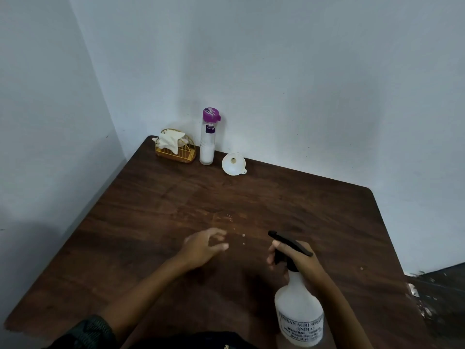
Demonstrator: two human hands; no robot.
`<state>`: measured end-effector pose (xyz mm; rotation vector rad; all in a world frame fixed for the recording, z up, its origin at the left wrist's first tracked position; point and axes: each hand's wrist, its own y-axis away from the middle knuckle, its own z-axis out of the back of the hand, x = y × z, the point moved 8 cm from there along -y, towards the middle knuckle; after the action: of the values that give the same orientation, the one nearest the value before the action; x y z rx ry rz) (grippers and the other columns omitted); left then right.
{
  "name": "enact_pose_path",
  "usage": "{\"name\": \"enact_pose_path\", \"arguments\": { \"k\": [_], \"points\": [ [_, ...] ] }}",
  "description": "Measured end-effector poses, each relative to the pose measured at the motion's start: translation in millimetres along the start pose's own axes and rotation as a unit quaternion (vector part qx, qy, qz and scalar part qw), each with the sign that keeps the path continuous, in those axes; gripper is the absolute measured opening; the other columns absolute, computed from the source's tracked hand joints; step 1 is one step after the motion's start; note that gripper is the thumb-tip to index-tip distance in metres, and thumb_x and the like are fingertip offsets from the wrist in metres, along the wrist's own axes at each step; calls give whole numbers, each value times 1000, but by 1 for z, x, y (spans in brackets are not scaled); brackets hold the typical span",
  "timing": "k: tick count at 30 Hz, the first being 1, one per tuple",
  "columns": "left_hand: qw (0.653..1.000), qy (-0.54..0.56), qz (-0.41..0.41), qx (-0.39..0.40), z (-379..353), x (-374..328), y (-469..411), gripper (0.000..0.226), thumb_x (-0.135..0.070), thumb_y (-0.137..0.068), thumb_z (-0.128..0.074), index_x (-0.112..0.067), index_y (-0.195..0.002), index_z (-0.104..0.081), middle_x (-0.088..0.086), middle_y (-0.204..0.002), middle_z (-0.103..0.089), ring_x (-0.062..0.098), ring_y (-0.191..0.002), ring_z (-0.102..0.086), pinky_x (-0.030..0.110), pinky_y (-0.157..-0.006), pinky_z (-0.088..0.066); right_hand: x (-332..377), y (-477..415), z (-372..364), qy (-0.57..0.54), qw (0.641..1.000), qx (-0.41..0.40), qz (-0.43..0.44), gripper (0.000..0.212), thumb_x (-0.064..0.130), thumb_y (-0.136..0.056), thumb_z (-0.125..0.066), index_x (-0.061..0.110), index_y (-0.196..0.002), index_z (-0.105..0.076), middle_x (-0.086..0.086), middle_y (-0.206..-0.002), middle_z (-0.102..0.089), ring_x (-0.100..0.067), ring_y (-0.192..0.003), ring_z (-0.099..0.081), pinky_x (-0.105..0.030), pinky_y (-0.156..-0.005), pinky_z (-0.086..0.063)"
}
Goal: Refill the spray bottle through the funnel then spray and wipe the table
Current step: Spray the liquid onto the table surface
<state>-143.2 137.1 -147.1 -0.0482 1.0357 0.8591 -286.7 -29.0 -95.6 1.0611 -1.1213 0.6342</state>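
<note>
- The spray bottle (298,311), cloudy white plastic with a black trigger head, was nearest, low on the right over the near part of the table (151,222). Its nozzle pointed away. Whether its base touched the wood could not be told.
- The right hand (299,260) gripped its neck just under the head, fingers curled round, one lying at the front by the trigger.
- It looked stiff but thin-walled. Its weight hung on the fill, which the cloudy wall did not show. The neck seemed the sure hold, since the broad body could slip if wet.
- The left hand (203,248) hovered over the middle of the table, fingers loosely bent and apart, holding nothing.
- Pale crumbs (243,235) lay scattered just beyond it.
- By the far wall lay the white funnel (233,164), probably light and rigid, best lifted by its rim.
- Left of it stood a purple-capped bottle (208,139), then a gold wire holder (185,153) of soft tissues (169,141) in the corner.
</note>
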Motion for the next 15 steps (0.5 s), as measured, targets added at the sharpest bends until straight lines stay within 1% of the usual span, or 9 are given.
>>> {"name": "enact_pose_path", "arguments": {
  "k": [1, 2, 3, 5, 6, 8, 11, 13, 15],
  "points": [
    [991, 131, -19, 13, -2, -18, 3, 28, -27, -87, -64, -27, -115, -59, -3, -109, -66, 21, -111, -60, 34, -100, -43, 2, 3, -5, -6, 1000, 26, 3, 22, 16, -87, -63, -6, -89, -66, -22, -78, -69, -30, -67, -64, -27, -44, -46],
    [975, 214, -43, 30, -5, -39, 8, 24, -20, -87, -63, -27, -110, -61, -2, -103, -68, 20, -103, -65, 28, -93, -48, 3, 6, -8, -6, 999, 42, 8, 22, 16, -85, -64, -5, -90, -66, -22, -80, -69, -30, -68, -65, -27, -42, -43],
    [965, 251, -68, 44, -8, -56, 11, 25, -17, -88, -63, -28, -110, -62, -2, -103, -70, 16, -97, -66, 24, -90, -50, 4, 6, -10, -3, 999, 52, 15, 23, 17, -82, -64, -4, -91, -66, -22, -81, -69, -30, -70, -65, -27, -42, -42],
    [952, 278, -105, 68, -18, -81, 17, 29, -14, -88, -62, -27, -113, -63, -4, -105, -70, 6, -95, -66, 19, -88, -51, 6, 6, -15, -5, 997, 65, 28, 26, 16, -81, -63, -6, -94, -64, -22, -80, -69, -32, -71, -65, -28, -43, -41],
    [948, 288, -117, 69, -22, -88, 19, 28, -13, -87, -63, -26, -112, -63, -3, -105, -70, 3, -95, -66, 18, -87, -51, 7, 6, -18, -11, 997, 74, 33, 28, 16, -82, -62, -7, -97, -63, -22, -80, -68, -33, -71, -64, -29, -43, -41],
    [942, 303, -137, 48, -25, -96, 17, 23, -11, -86, -64, -25, -104, -67, 1, -98, -71, 3, -91, -66, 16, -83, -51, 9, 7, -21, -20, 995, 86, 38, 30, 14, -83, -61, -9, -102, -61, -23, -80, -67, -34, -72, -63, -30, -44, -41],
    [939, 313, -143, 12, -25, -96, 15, 15, -8, -84, -66, -19, -93, -70, -1, -86, -70, -1, -80, -66, 14, -75, -51, 7, 8, -23, -26, 995, 93, 32, 30, 17, -81, -62, -8, -98, -61, -23, -79, -67, -34, -71, -63, -31, -46, -40],
    [938, 315, -142, 6, -27, -96, 14, 10, -8, -84, -65, -11, -93, -70, 1, -83, -69, 0, -74, -65, 13, -71, -51, 4, 10, -25, -32, 994, 101, 27, 26, 18, -80, -62, -4, -93, -64, -23, -77, -66, -34, -70, -61, -29, -44, -39],
    [939, 314, -138, 10, -29, -95, 14, 5, -10, -86, -64, -8, -87, -68, 0, -77, -67, -1, -69, -64, 13, -67, -50, 3, 12, -27, -38, 993, 108, 23, 24, 19, -79, -63, -3, -90, -64, -23, -77, -65, -35, -69, -61, -27, -42, -39]
  ]
}}
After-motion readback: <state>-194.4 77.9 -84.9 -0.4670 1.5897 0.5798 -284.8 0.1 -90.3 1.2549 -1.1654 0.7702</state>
